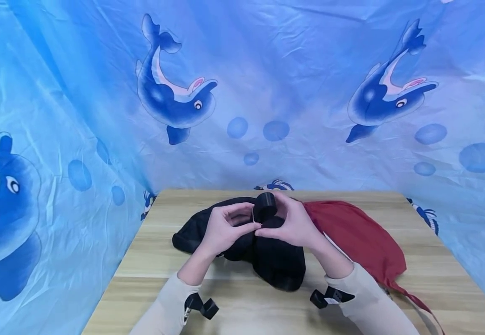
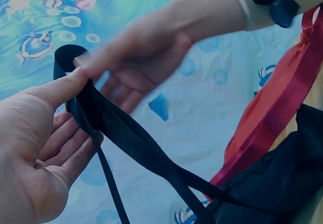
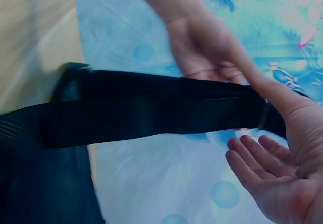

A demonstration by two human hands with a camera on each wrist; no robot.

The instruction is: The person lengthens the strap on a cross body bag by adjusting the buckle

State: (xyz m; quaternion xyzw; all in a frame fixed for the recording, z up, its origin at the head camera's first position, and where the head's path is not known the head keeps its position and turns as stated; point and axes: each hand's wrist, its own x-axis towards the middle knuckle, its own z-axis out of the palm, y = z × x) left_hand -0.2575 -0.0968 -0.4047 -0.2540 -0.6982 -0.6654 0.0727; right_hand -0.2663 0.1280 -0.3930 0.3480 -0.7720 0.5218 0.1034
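A black strap (image 1: 265,207) stands up in a loop between the two hands, above a black cloth item (image 1: 284,260) lying on the table. My left hand (image 1: 224,229) pinches the strap's left side between thumb and fingers; in the left wrist view this hand (image 2: 45,138) has its thumb on the strap (image 2: 123,128). From the other side my right hand (image 1: 294,223) pinches the same strap, thumb tips close together. In the right wrist view the wide strap (image 3: 151,115) runs to the right hand (image 3: 282,168), its fingertips partly hidden behind the band.
Red cloth (image 1: 355,232) with a thin tie lies to the right of the black item, beneath the right forearm. The wooden table (image 1: 142,279) is bordered by a blue dolphin-print sheet (image 1: 309,79) at the back and sides.
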